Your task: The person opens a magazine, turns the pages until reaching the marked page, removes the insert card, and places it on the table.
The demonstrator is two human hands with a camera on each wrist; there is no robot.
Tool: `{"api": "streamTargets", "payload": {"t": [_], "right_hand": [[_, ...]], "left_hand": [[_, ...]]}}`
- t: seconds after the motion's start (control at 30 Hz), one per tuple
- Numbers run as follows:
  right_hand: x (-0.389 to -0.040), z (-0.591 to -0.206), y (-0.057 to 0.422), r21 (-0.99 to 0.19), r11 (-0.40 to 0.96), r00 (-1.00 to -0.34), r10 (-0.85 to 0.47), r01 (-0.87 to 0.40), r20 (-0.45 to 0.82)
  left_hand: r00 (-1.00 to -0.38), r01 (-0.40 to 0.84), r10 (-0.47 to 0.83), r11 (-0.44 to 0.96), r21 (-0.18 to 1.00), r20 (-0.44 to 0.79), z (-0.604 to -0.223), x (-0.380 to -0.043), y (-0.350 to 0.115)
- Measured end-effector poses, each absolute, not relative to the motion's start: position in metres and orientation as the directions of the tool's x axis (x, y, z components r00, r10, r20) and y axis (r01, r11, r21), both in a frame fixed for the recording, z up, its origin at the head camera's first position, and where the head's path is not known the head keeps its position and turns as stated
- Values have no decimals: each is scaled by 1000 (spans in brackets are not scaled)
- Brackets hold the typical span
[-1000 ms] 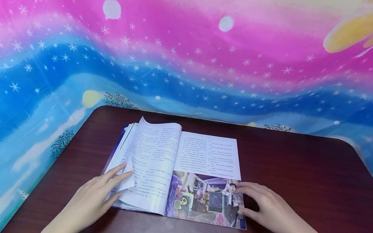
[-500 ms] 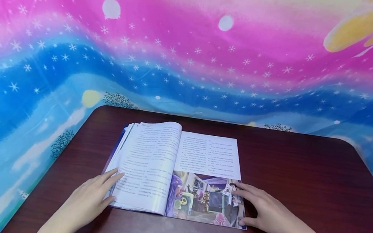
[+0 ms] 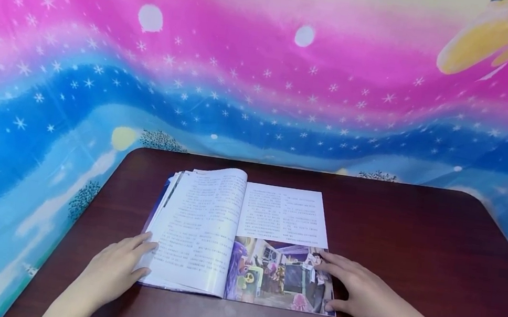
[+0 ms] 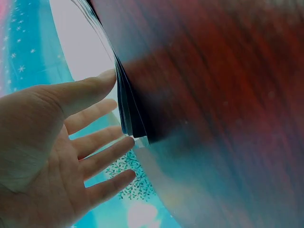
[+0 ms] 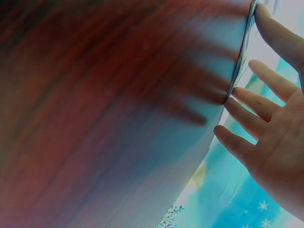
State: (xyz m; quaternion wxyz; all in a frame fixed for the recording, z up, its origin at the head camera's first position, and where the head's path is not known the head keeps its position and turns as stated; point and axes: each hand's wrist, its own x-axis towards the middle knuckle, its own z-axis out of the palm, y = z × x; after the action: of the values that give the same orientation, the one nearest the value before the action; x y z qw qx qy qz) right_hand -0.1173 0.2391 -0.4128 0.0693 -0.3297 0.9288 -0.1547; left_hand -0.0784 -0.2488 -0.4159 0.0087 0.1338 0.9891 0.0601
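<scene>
An open magazine (image 3: 283, 212) lies on the dark wooden table, text on its left page (image 3: 198, 225) and a colour picture (image 3: 277, 275) on the lower right page. The left page bows up near the spine over a stack of leaves. My left hand (image 3: 112, 265) rests at the lower left edge, fingers spread and fairly straight; in the left wrist view its thumb (image 4: 90, 92) touches the page edges (image 4: 126, 104). At the lower right edge lies my right hand (image 3: 364, 288), fingertips and thumb on the page margin, fingers apart and extended in the right wrist view.
The brown table (image 3: 424, 243) has rounded far corners and extends to the right of the magazine. Behind and beside it hangs a pink and blue cloth (image 3: 263, 85) with snowflakes, meeting the table's far edge.
The lifted, folded leaf under my left hand now lies flat on the left page. My left hand has slid left and down to the magazine's edge. The right hand stays nearly in place.
</scene>
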Motion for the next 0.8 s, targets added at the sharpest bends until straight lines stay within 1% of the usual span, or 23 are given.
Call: {"api": "streamTargets", "payload": {"t": [0.2,0.4,0.6,0.8], "right_hand": [[-116,-413,239,-319,729,-769,-640,-605,-5],[-118,-415,232,-320,726,-764,-645,-609,-9],[-117,-413,230,-316,740,-774,-633,-594,-29],[-115,-414,234,-318,749,-784,-620,-581,-29]], "left_hand": [[-957,273,283,952,141,-57,-414,-81,-252],[-959,240,261,955,174,-109,-410,-81,-265],[-958,206,243,952,225,-153,-413,-78,-272],[-958,214,249,952,220,-144,-415,-75,-269]]}}
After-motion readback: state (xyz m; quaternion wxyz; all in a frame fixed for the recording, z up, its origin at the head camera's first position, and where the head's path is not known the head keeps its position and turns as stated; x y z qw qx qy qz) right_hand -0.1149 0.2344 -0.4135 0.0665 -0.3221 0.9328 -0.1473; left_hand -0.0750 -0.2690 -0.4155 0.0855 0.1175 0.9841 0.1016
